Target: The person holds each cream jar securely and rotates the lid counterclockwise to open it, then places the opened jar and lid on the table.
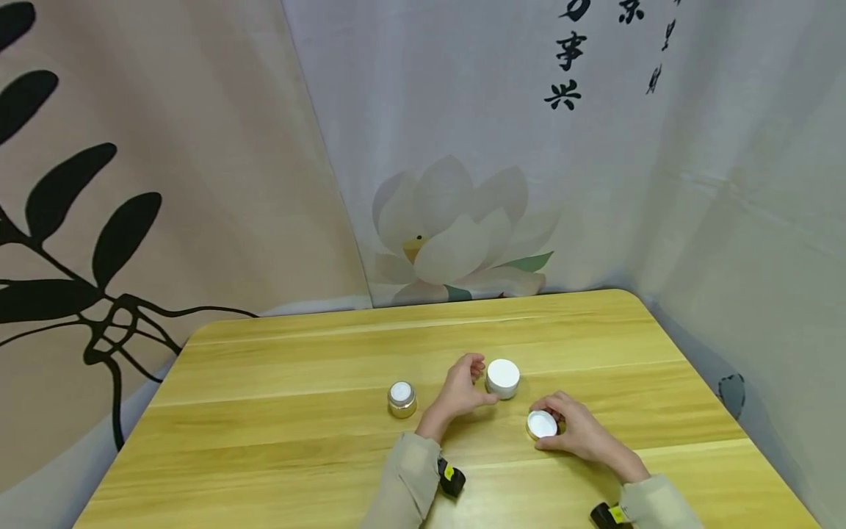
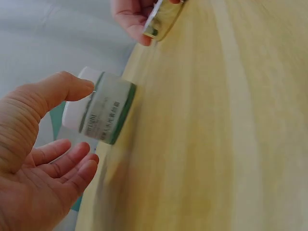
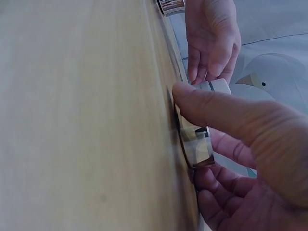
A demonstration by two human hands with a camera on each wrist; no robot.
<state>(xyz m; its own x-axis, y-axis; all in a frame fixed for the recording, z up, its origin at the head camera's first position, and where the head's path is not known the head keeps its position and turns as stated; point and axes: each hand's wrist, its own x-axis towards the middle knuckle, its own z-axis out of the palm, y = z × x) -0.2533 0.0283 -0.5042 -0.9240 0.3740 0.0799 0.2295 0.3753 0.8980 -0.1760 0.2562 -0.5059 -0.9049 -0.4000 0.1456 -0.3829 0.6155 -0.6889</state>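
A white cream jar (image 1: 502, 376) with a white lid stands on the table; the left wrist view shows printed text and a green base on this jar (image 2: 107, 110). My left hand (image 1: 463, 389) is beside it, thumb and fingers spread apart. The thumb overlaps the jar in the left wrist view, and whether it touches cannot be told. My right hand (image 1: 575, 432) grips a low round gold piece (image 1: 542, 424) with a white face upward, thumb on one side and fingers on the other. Its shiny gold wall (image 3: 198, 148) is partly hidden by the hand.
A small jar (image 1: 402, 400) with a gold body and a silver, white-topped lid stands left of the left hand. The wooden table (image 1: 277, 426) has rounded far corners. A printed curtain (image 1: 463, 132) hangs behind it.
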